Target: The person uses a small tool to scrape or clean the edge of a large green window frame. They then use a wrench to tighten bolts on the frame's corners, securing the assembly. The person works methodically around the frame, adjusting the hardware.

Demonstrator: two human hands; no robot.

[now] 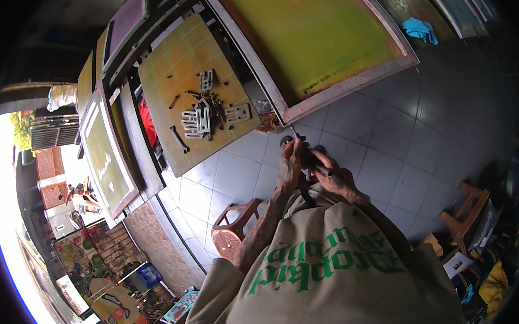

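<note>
Close together in front of my body, both hands are closed. My left hand (290, 158) pinches a slim dark rod-like piece (294, 133), whose pale tip points up toward the corner of the large screen-printing frame (321, 105). Beside it, my right hand (334, 175) has its fingers curled around something dark, too small and shaded to name. Ahead and to the left, a yellowish board (175, 66) carries metal brackets (196, 123), several loose bolts (174, 101) and a wrench (179, 139).
More screen frames (107, 152) stand to the left of the board. A brown plastic stool (228, 240) is on the tiled floor near my left arm, another stool (466, 213) at the right. A blue cloth (420, 30) lies at the far right.
</note>
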